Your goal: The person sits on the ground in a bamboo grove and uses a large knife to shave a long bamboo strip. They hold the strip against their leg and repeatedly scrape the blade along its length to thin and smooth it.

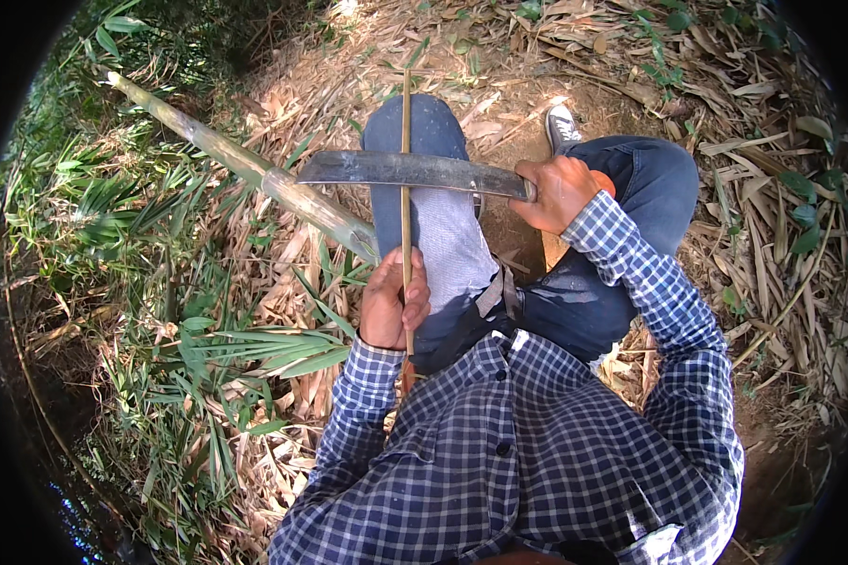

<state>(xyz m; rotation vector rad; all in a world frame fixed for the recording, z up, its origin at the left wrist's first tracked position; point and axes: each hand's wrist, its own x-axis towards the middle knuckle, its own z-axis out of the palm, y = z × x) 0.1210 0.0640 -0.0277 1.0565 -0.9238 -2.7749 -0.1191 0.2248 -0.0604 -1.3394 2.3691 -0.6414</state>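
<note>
Strip (406, 218) gripped in left hand (396, 299), knife (358, 169) in right hand (562, 194) (both closed) — leg (448, 226) could be nicked if knife slips.

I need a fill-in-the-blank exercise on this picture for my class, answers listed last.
1. The left hand holds a thin stick, while the knife is in the ____ hand.
2. The thick pole is on the person's ____ side.
3. The trousers are ____ in colour.

Missing words: right; left; blue.
</note>
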